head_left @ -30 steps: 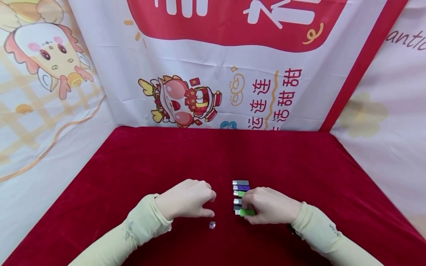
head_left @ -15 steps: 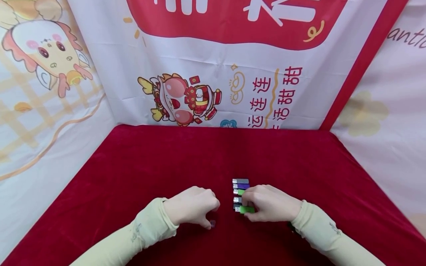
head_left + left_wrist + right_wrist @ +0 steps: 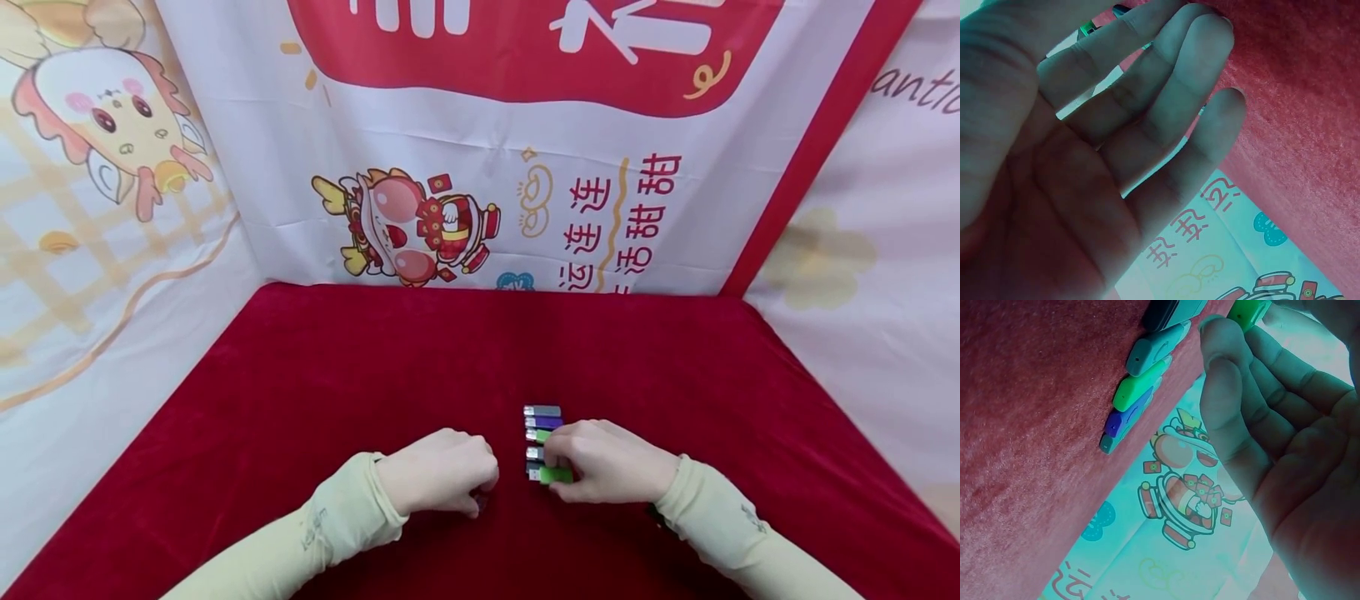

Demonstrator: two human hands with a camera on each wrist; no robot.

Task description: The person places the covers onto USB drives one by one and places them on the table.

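Observation:
In the head view my right hand (image 3: 611,462) holds a bright green USB stick (image 3: 555,475) between thumb and fingers, its metal plug pointing left. The right wrist view shows part of that green stick (image 3: 1247,314) at the fingertips. My left hand (image 3: 438,471) is down on the red cloth, thumb and forefinger closed on a small clear cap (image 3: 482,502), mostly hidden by the fingers. The cap is out of sight in the left wrist view, where the other fingers (image 3: 1200,56) are bent. Beside my right hand lies a row of USB sticks, among them a purple one (image 3: 551,422).
In the row are also a grey stick (image 3: 547,411), a second green stick (image 3: 1141,384) and a dark stick (image 3: 1169,312). Red velvet cloth (image 3: 375,358) covers the table. Printed fabric walls (image 3: 450,125) enclose its back and sides. A small dark thing (image 3: 657,515) shows beside the right sleeve.
My left hand has come down and slightly right onto the clear cap, which lay uncovered on the cloth; its thumb and forefinger have closed on it. My right hand stays with the green stick.

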